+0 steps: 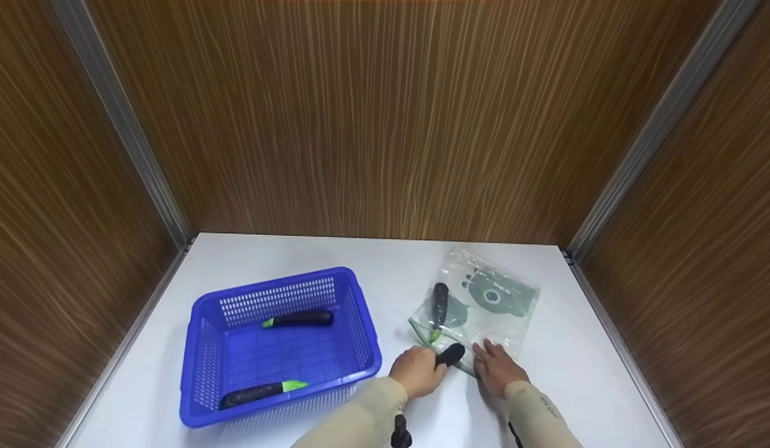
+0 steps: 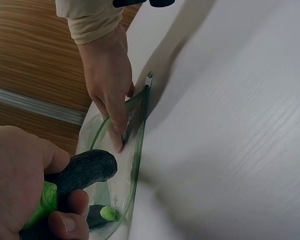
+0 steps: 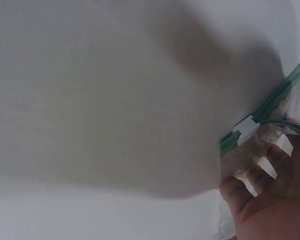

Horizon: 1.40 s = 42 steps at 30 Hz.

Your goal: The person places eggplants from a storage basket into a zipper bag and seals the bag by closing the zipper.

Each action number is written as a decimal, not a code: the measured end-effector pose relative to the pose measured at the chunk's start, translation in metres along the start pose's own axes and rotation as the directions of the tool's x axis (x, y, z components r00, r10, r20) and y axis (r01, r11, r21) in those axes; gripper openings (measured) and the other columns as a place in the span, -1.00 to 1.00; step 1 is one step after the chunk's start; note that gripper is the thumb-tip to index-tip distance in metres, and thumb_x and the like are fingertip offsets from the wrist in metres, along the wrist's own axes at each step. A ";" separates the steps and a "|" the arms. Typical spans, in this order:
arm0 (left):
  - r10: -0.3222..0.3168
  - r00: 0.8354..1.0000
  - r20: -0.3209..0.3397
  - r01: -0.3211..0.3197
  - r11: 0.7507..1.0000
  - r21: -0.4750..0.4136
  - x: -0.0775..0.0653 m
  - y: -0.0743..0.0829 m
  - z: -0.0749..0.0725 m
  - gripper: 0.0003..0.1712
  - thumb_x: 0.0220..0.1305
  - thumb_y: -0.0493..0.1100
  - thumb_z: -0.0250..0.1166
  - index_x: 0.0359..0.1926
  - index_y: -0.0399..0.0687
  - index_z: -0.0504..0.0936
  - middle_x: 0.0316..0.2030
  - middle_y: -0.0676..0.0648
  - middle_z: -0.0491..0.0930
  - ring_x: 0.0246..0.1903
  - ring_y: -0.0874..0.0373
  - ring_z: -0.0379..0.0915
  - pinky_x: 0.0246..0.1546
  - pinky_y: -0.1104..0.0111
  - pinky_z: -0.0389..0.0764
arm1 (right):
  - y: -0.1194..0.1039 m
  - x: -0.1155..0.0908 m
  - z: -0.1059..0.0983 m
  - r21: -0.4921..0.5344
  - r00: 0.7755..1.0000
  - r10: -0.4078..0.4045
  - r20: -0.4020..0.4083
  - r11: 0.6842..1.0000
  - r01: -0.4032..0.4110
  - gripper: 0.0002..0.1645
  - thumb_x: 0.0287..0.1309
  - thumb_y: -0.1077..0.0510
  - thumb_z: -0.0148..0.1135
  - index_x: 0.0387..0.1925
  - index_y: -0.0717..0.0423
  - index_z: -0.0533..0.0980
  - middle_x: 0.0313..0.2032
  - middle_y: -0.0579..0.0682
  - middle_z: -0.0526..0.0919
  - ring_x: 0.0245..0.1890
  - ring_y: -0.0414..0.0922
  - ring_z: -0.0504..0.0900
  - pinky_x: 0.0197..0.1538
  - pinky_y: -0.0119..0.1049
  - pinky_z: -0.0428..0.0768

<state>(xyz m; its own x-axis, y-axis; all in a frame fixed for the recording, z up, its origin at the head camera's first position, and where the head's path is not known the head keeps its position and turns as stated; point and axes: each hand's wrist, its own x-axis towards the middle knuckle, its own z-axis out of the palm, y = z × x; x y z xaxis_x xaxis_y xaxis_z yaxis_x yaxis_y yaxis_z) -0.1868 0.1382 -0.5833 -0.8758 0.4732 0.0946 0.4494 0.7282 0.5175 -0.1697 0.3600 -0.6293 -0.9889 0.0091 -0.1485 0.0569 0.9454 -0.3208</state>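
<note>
- Gripping dark, green-capped eggplant [image 1: 451, 354] in left hand [image 1: 417, 372], at mouth of clear, green-edged plastic bag [image 1: 481, 317].
- Touching bag with right hand [image 1: 498, 369], fingers extended.
- With second dark eggplant [image 1: 440, 305] inside bag.

Near-blk eggplant [image 2: 90, 171] w/ grn cap [image 2: 46, 199]

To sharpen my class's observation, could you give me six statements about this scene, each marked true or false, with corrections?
1. The left hand holds an eggplant. True.
2. The basket is red. False: it is blue.
3. Another eggplant lies inside the bag. True.
4. The basket holds three eggplants. False: it holds two.
5. The right hand holds the basket. False: it touches the bag.
6. In the head view, the bag lies right of the basket. True.
</note>
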 end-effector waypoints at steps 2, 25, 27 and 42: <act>-0.002 1.000 -0.008 0.002 1.000 -0.011 0.001 0.000 0.002 -0.68 0.22 -0.01 0.25 -0.47 -0.17 0.63 -0.53 -0.10 0.58 -0.44 0.01 0.58 -0.42 0.17 0.52 | -0.001 -0.001 0.000 0.008 1.000 0.004 -0.002 1.000 -0.004 -0.45 0.45 0.03 -0.16 0.37 0.10 0.27 0.40 0.25 0.15 0.38 0.32 0.04 0.34 0.17 0.08; -0.019 1.000 -0.010 0.019 1.000 0.004 0.019 0.002 0.019 -0.73 0.24 -0.03 0.24 -0.43 -0.16 0.61 -0.52 -0.10 0.61 -0.44 0.00 0.59 -0.42 0.19 0.53 | -0.003 -0.003 -0.003 -0.064 0.999 -0.013 0.038 0.998 0.016 -0.44 0.44 0.10 -0.18 0.40 0.14 0.21 0.40 0.27 0.12 0.38 0.32 0.04 0.35 0.15 0.09; -0.021 1.000 -0.008 0.021 1.000 0.004 0.020 0.002 0.020 -0.73 0.24 -0.03 0.25 -0.43 -0.15 0.61 -0.51 -0.10 0.61 -0.44 0.00 0.59 -0.42 0.19 0.53 | -0.003 -0.003 -0.003 -0.043 0.999 0.000 0.035 0.999 0.002 -0.44 0.44 0.08 -0.18 0.41 0.12 0.20 0.41 0.26 0.12 0.39 0.31 0.02 0.35 0.15 0.08; -0.014 1.000 0.011 0.013 1.000 0.024 0.030 -0.001 0.027 -0.72 0.30 -0.01 0.22 -0.35 -0.15 0.61 -0.47 -0.10 0.62 -0.39 0.01 0.61 -0.39 0.21 0.56 | -0.003 -0.003 -0.004 -0.077 0.998 -0.051 0.044 0.996 0.054 -0.44 0.44 0.12 -0.16 0.39 0.21 0.21 0.39 0.31 0.14 0.37 0.35 0.05 0.35 0.14 0.09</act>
<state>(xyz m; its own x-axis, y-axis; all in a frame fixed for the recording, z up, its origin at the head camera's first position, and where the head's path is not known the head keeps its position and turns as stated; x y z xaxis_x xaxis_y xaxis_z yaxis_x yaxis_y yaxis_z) -0.2091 0.1654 -0.6036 -0.8799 0.4688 0.0779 0.4416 0.7461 0.4983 -0.1674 0.3588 -0.6246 -0.9835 -0.0529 -0.1728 -0.0072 0.9669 -0.2552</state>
